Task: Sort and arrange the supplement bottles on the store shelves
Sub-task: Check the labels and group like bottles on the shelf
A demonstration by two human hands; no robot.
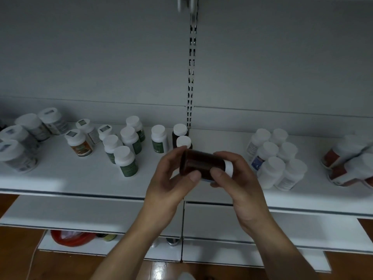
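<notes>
A dark brown bottle (201,163), its white cap (229,168) pointing right, is held sideways above the front of the white shelf (80,178). The left hand (169,188) and right hand (240,186) both grip it, fingers curled round. Green-label bottles (127,156) stand to the left and white bottles (276,160) to the right, with bare shelf between.

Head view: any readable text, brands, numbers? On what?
None readable.
Brown bottle, held in both hands: no legible print.
Green-label bottles: blurred.
Orange-label bottle: blurred.
Blue-label bottle: too small.
Red-label bottles: blurred.
Cap stickers, left group: unreadable.
</notes>
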